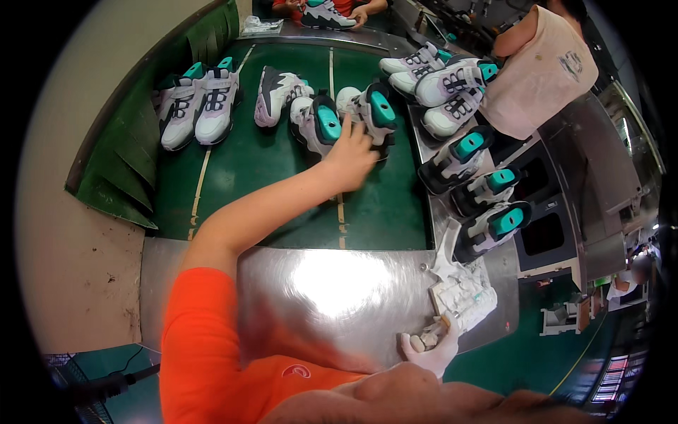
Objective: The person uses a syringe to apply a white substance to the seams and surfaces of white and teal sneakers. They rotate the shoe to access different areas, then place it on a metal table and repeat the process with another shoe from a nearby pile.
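My left hand (351, 159) reaches over the green belt (282, 198) to the heels of two white-and-black sneakers with teal inserts, the left sneaker (308, 127) and the right sneaker (366, 113). Its fingers are apart and stretched over the gap between them; a firm hold on either does not show. At the lower right, my right hand (434, 353) is closed around small beige lumps that I cannot make out. Just beyond it lies a crumpled white cloth or paper (470, 300), beside a white, handle-like piece (446, 251).
One sneaker (272, 99) lies on its side, and a group of sneakers (201, 106) stands at the belt's left. More sneakers (487, 230) line the metal ledge at right. A person's hands (359, 15) hold a sneaker at the far end; another person (544, 71) stands at the right.
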### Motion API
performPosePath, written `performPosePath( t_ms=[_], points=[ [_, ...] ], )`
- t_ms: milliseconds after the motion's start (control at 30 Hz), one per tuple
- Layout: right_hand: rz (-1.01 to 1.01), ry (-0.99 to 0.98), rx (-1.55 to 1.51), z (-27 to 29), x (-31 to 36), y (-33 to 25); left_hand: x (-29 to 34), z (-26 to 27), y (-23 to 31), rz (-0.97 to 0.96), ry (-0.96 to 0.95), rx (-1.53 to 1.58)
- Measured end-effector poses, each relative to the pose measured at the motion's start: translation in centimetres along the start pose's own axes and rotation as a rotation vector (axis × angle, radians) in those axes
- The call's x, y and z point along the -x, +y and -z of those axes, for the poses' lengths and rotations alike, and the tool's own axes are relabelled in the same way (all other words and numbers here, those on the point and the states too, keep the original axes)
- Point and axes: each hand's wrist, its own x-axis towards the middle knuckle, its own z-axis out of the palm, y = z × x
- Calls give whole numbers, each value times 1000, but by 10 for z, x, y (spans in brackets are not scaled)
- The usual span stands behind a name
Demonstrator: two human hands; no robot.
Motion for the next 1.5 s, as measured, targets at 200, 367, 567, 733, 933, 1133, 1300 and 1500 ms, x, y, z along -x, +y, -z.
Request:
performPosePath(
  t_ms=[200, 367, 567, 733, 933, 1133, 1300, 1500],
  points=[
    [-4, -27, -53, 1, 7, 12, 49, -32, -91, -47, -152, -67],
    [40, -26, -130, 3, 1, 7, 41, -2, -140, 298, -450, 42],
    [129, -20, -114, 5, 2, 11, -131, -25, -61, 913, -380, 689],
    [188, 6, -124, 4, 3, 16, -130, -26, -26, 1146, -269, 795],
    [143, -17, -231, 2, 0, 22, -14, 83, -6, 447, -34, 827],
    [48, -85, -346, 39, 7, 9, 130, 244, 22, -183, -95, 624],
    [-116, -341, -189, 61, 7, 3, 214, 298, 42, -375, -296, 640],
    [-184, -355, -269, 75, 13, -20, 237, 296, 54, -352, -299, 633]
  ],
)
